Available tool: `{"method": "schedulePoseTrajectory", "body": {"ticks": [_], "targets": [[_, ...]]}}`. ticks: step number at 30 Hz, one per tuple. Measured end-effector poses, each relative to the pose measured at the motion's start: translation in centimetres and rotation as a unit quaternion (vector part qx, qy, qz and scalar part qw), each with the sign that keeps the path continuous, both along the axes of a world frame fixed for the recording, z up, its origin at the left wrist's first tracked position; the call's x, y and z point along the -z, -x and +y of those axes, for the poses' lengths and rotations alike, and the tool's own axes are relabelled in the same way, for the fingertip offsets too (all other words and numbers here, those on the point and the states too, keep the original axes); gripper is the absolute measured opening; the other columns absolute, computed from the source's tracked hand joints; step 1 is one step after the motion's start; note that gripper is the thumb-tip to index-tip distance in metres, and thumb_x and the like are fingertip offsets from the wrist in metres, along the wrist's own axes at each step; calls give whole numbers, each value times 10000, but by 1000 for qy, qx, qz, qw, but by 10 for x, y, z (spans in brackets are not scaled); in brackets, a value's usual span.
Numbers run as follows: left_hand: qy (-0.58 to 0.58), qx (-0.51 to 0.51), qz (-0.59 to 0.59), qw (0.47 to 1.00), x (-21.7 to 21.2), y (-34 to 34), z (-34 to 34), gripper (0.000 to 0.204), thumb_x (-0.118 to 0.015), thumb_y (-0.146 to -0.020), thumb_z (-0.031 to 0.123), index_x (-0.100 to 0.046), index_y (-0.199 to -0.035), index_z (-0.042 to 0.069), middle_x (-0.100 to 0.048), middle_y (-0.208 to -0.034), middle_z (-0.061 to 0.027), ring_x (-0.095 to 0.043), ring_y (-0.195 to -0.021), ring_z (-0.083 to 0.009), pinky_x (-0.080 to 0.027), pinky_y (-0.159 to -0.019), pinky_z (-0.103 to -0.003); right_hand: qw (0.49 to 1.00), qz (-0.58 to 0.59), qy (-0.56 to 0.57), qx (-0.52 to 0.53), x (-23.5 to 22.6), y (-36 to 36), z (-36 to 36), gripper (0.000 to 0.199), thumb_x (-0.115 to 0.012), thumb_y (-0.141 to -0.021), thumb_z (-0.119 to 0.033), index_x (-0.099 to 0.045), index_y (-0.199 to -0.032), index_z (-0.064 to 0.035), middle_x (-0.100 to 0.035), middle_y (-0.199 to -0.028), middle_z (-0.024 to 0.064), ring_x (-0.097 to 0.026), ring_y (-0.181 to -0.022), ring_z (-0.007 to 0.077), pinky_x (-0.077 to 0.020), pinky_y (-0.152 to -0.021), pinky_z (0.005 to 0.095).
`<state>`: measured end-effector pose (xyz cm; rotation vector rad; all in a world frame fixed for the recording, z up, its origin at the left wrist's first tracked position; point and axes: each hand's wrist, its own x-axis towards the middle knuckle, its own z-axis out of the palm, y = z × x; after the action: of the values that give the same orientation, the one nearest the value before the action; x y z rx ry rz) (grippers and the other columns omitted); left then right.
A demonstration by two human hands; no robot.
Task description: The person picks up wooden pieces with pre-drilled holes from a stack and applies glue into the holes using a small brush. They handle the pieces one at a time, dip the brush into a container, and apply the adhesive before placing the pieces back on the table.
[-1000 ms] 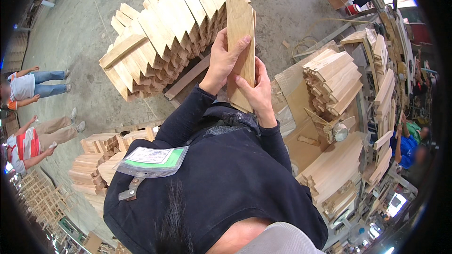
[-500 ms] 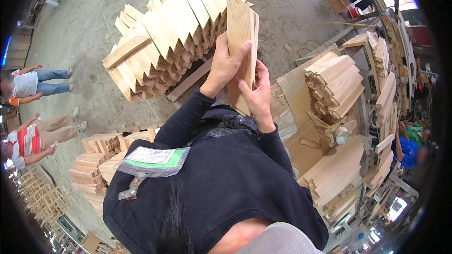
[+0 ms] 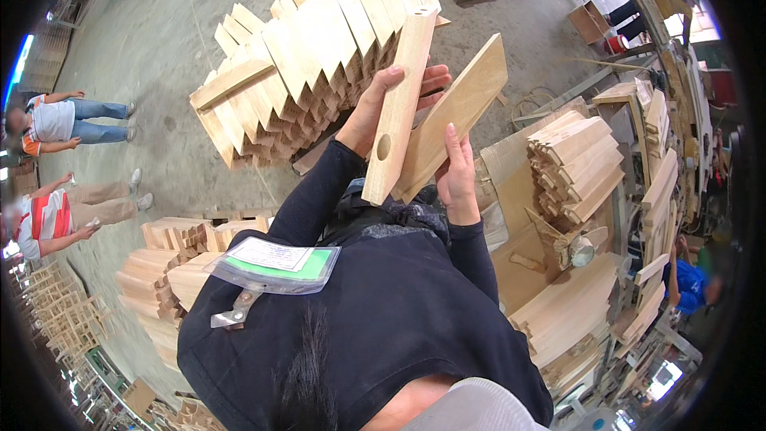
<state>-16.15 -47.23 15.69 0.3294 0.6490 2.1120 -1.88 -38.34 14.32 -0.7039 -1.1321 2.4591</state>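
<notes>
My left hand (image 3: 369, 112) is closed around a pale wooden board (image 3: 405, 100), its thumb on the near face and its fingers showing behind. The narrow edge of this board is turned up and has an oval hole near the lower end. A second wooden board (image 3: 467, 94) with a slanted far end is gripped in my right hand (image 3: 457, 181), thumb along its face. The two boards spread apart at their far ends and come close together at the lower ends. Just beyond my left hand stands a large stack of slant-cut boards (image 3: 307, 44).
Another stack of cut wood (image 3: 576, 161) lies on cardboard (image 3: 511, 168) to the right, near a round metal can (image 3: 582, 251). More wood pieces (image 3: 150, 275) are piled at the left. Two people stand on the concrete floor (image 3: 171, 72) at far left.
The boards, pressed together before, are now apart, one in each hand. The left one has turned so that its holed edge shows; the right one has swung out to the right.
</notes>
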Motion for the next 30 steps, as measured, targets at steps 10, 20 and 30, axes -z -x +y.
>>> {"method": "schedulePoseTrajectory", "body": {"ticks": [10, 20, 30], "targets": [[-257, 102, -203, 939, 30, 38, -9, 714, -427, -977, 514, -272, -1450, 2, -528, -1021, -140, -576, -912, -236, -488, -985, -417, 993, -32, 110, 0, -1, -5, 22, 546, -444, -995, -443, -431, -1262, 33, -634, -1045, 253, -648, -957, 292, -530, -865, 397], [-354, 121, -278, 885, 29, 41, -19, 644, -494, -993, 316, -206, -1495, 35, -467, -962, -110, -539, -839, -220, -474, -921, -387, 994, -29, 107, 14, -2, -8, 30, 524, -446, -998, -426, -434, -1261, 27, -634, -1050, 258, -646, -934, 281, -531, -844, 380], [112, -140, -79, 981, 16, 47, -28, 463, -622, -939, 359, -520, -1195, -13, -675, -969, -172, -707, -873, -270, -618, -684, -358, 994, -39, 103, -2, 4, -16, 35, 508, -431, -1003, -415, -435, -1253, 28, -637, -1040, 250, -648, -924, 278, -534, -839, 376]]}}
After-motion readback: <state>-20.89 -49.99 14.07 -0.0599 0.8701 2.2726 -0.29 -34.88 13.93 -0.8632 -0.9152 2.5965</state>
